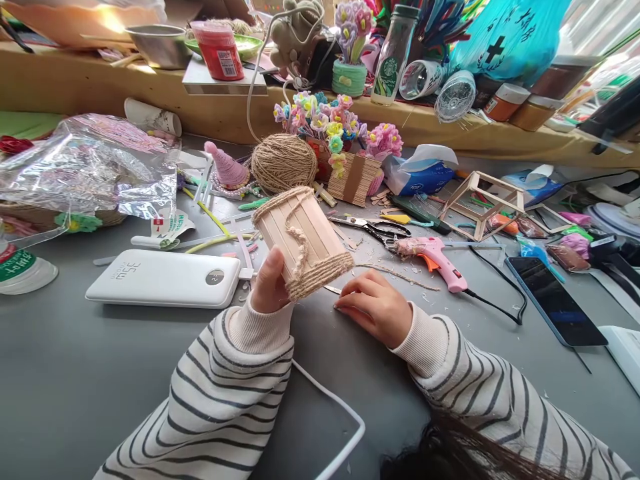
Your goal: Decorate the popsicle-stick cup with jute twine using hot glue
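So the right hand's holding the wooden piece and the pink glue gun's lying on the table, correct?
Wrong hand: the head view shows the left hand holding the wooden piece. The pink glue gun is lying on the table, as you say.

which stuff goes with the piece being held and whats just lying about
Likely for the job:
slatted wooden piece in the left hand
twine ball, matching its trim
glue gun

Probably just lying about:
phone
white power bank
glass bottle

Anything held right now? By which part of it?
Left grip holds the twine-trimmed wooden piece by its lower left edge, as seen here. Whether the right grip pinches anything can't be told.
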Demonstrator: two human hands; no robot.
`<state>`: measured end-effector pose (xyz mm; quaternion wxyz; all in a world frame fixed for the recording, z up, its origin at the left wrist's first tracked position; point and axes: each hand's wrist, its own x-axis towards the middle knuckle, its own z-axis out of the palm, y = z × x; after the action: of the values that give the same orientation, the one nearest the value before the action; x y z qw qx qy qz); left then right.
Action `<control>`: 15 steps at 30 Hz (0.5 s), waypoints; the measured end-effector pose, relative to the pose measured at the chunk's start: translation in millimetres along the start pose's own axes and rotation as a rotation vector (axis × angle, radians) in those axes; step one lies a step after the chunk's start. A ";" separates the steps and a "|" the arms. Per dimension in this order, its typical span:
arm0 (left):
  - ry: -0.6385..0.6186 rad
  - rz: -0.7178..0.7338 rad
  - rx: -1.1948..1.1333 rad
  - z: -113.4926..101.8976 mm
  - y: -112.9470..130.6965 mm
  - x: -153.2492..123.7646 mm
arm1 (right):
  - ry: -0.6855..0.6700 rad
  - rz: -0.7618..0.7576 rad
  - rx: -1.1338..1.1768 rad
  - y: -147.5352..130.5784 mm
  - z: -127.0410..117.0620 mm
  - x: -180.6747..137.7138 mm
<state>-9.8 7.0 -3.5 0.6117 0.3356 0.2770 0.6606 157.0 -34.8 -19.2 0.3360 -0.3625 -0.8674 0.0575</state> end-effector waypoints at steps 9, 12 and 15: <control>0.030 -0.002 -0.005 2.5 -1.0 -2.2 | -0.017 -0.012 -0.039 1.7 0.3 -0.6; 0.029 0.002 -0.017 4.5 -0.4 -3.0 | -0.023 -0.019 -0.050 2.2 -0.1 -1.0; 0.053 0.018 -0.003 4.7 -0.8 -1.9 | -0.026 -0.020 -0.053 2.4 -0.8 -1.0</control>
<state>-5.6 5.0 -1.4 0.5989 0.3195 0.2889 0.6751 159.5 -33.9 -19.9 0.3155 -0.3618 -0.8765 0.0358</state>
